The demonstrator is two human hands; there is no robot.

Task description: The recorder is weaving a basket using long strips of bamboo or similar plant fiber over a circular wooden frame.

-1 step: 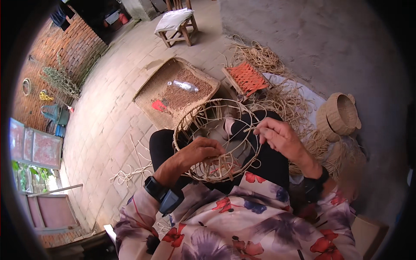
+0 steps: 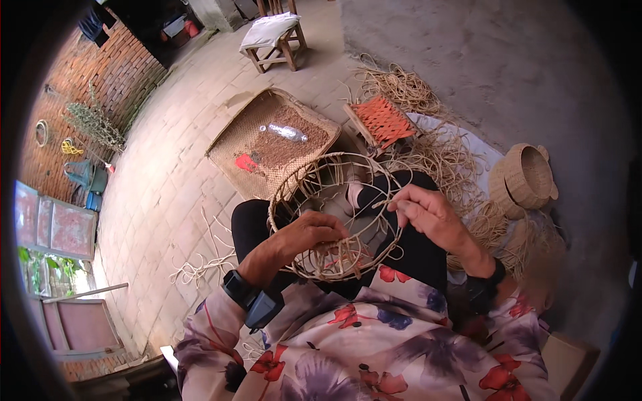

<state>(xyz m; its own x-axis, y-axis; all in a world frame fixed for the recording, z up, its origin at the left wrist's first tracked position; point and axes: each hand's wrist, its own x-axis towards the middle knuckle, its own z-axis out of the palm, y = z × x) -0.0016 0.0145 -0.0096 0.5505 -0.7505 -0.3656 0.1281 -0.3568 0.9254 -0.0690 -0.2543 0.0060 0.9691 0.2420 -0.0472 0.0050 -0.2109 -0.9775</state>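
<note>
The basket frame [image 2: 270,215] is over the legs [image 2: 424,257]; the left hand [image 2: 306,232] grasps its weave [image 2: 342,260], the right hand [image 2: 429,212] pinches a strand [image 2: 382,202]. Just beyond are a tray [image 2: 233,152], an orange stool [image 2: 384,120] and loose cords [image 2: 441,159].

head: left fisheye | faces down, ahead | near: left hand [image 2: 311,232], right hand [image 2: 429,215] | far: chair [image 2: 288,55]

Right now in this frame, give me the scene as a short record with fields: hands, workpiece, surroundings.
Left hand: curled at the near side of the open-frame basket, fingertips hidden
Right hand: fingers pinching a thin strand at the basket's right side
Basket: round, near the lap, largely open ribs
Ahead: woven tray with brown bits and clear bottle; wooden frame with orange webbing
Right: loose strands; tan woven basketwork
</note>
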